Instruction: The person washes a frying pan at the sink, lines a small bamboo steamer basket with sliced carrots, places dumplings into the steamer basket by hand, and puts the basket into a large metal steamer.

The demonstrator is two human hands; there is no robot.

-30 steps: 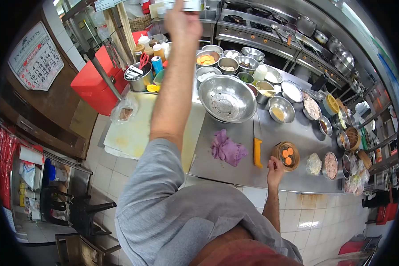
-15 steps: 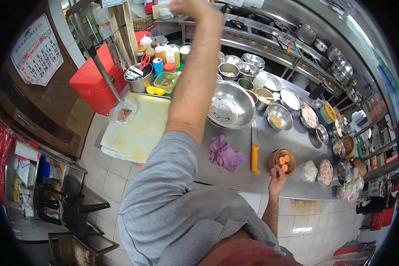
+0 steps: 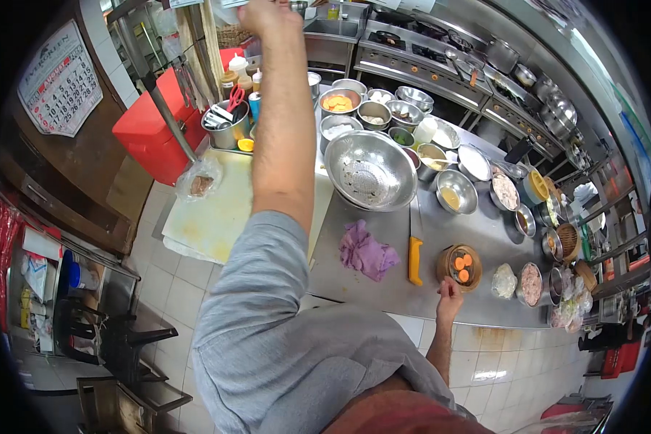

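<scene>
Workstation seen from the head camera. One round wooden steamer [image 3: 445,266] stands on the steel worktop [image 3: 383,295], holding three orange slices [image 3: 464,275]. The right hand [image 3: 449,295] is at its near rim, fingers bent together; whether they grip the rim cannot be told. The left hand [image 3: 271,18], on an extended arm, is cut by the upper edge, and the state of its fingers cannot be told. Left of the steamer lie one knife with a yellow handle [image 3: 415,260] and one purple cloth [image 3: 369,251]; behind these sits one large steel bowl [image 3: 370,171]. To its right are one knotted clear bag [image 3: 504,281] and one bowl of pink meat [image 3: 530,283]. Lettering: one wall calendar [image 3: 61,81], headed "EVERGREEN", bears rows of numerals, some red; its month line is too small to read.
</scene>
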